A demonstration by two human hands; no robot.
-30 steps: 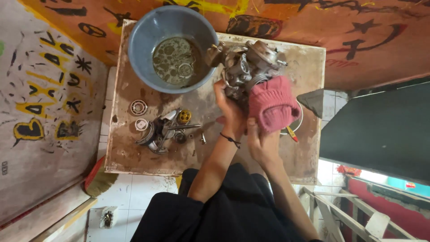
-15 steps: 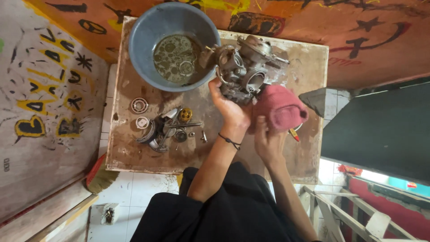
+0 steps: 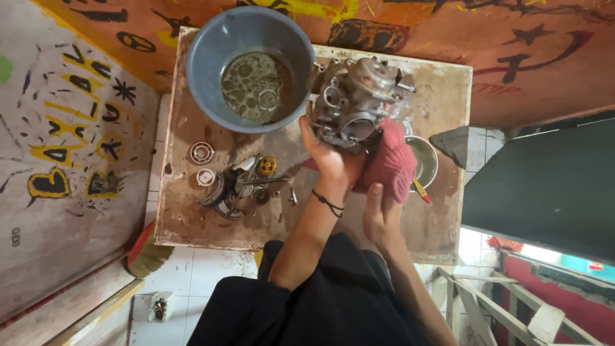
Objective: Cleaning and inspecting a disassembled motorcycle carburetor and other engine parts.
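Observation:
A grey metal engine part (image 3: pixel 356 102), with round ports and several fittings, is held above the worn brown table (image 3: pixel 442 96). My left hand (image 3: pixel 330 159) grips it from below on its near left side. My right hand (image 3: pixel 382 214) holds a pink-red rag (image 3: pixel 392 164) pressed against the part's lower right side. A dark band sits on my left wrist.
A blue-grey basin (image 3: pixel 211 57) with dirty oily liquid stands at the table's far left. Small metal parts, rings and bolts (image 3: pixel 240 182) lie on the near left. A small metal bowl (image 3: pixel 426 160) sits behind the rag. Painted walls surround the table; white floor tiles lie below.
The engine part has been lifted and turned toward the far side. The rag has dropped from covering its right side to under its lower right, with my right hand lower.

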